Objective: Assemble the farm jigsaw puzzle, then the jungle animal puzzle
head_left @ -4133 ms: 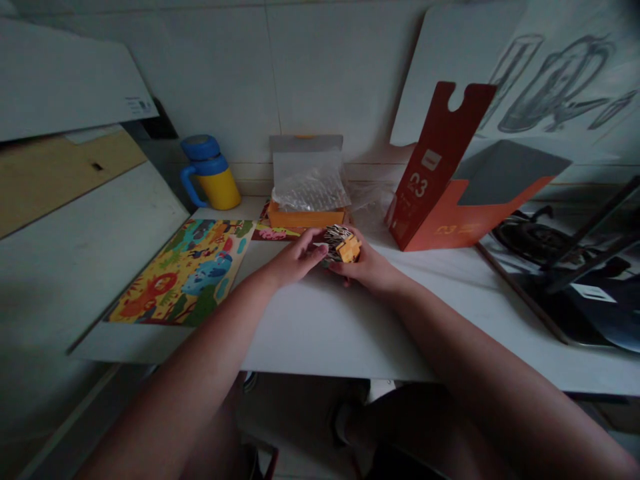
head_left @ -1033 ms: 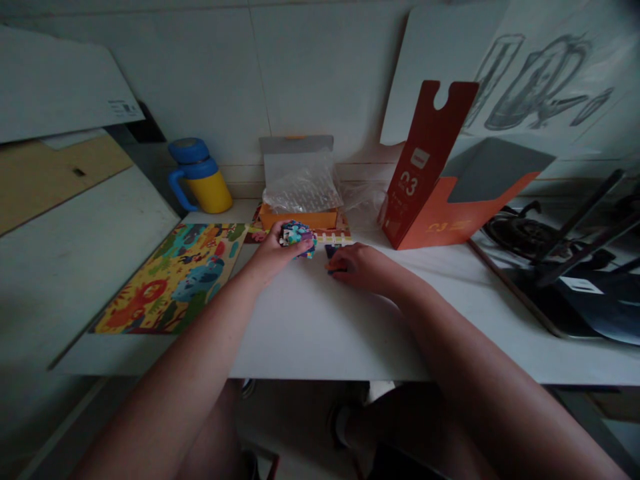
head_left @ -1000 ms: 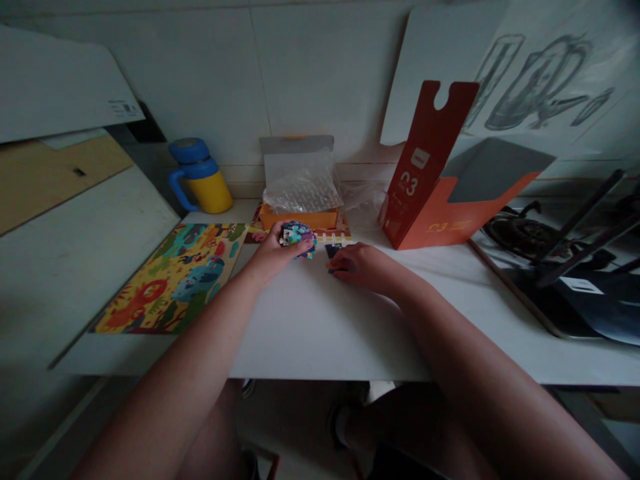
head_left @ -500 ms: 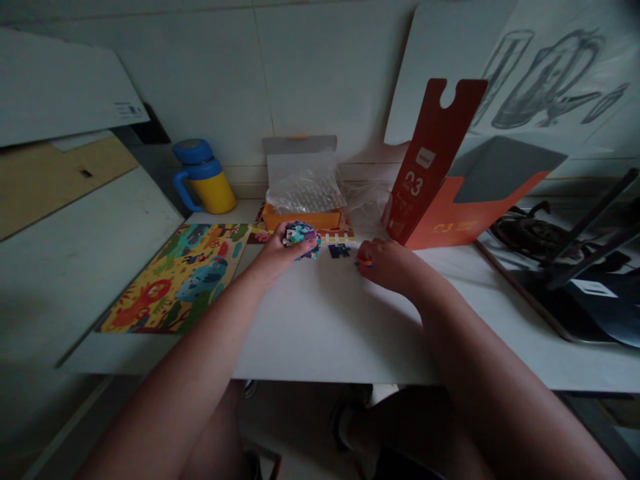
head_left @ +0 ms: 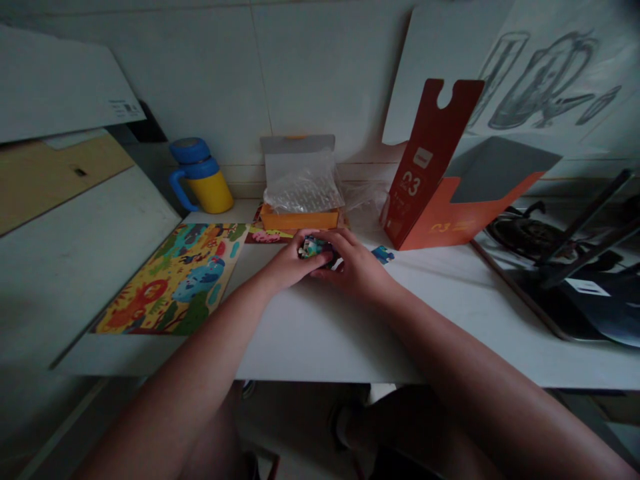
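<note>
My left hand is closed round a stack of jigsaw puzzle pieces, teal, white and purple on the face that shows. My right hand curls over the right side of the same stack, its fingers bent and touching the pieces. Which pieces it grips is partly hidden. To the right of that hand, a blue puzzle piece lies flat on the white table.
Behind my hands stands an open orange box with clear plastic wrap. A colourful animal picture sheet lies left, near a blue-and-yellow mug. At right are a red-orange carton and a black stove.
My right hand has left a blue piece on the table at the right and come back left onto the stack. The left hand, still holding the stack, has shifted slightly right.
</note>
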`<state>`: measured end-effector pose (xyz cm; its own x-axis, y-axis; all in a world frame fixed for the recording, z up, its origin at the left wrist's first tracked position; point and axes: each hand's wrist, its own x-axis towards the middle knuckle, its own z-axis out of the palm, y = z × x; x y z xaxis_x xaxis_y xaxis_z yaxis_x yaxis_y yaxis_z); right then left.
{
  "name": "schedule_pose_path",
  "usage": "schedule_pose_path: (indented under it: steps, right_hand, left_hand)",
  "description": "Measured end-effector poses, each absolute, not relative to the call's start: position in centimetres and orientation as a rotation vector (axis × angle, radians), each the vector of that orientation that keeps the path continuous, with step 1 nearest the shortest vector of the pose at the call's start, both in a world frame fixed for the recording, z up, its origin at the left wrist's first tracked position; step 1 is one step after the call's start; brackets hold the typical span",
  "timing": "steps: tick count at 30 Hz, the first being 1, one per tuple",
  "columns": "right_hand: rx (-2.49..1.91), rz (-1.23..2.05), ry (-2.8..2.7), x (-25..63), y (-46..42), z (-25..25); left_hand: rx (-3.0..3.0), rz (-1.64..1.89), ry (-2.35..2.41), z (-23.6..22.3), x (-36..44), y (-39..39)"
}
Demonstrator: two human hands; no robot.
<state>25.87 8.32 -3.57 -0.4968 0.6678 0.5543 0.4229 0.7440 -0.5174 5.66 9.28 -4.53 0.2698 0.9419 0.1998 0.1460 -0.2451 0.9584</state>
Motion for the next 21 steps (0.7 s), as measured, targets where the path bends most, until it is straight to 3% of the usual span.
schedule_pose_path:
  steps: [9,17,21]
  right_hand:
    - [-1.156,0.696,-1.878,26.0,8.9,-4.2]
    - [-1.053,1.29,-1.455,25.8,8.9,-3.6]
    - [-1.056,1.436,-1.293,25.7,8.8,-3.1]
  left_hand:
    - [1.797,0.846,1.044,-4.0,4.7,9.3]
    - [1.769,0.844,1.105,-3.8,4.1,9.3]
    - [1.699,0.912,1.089,-4.1,3.9,9.5]
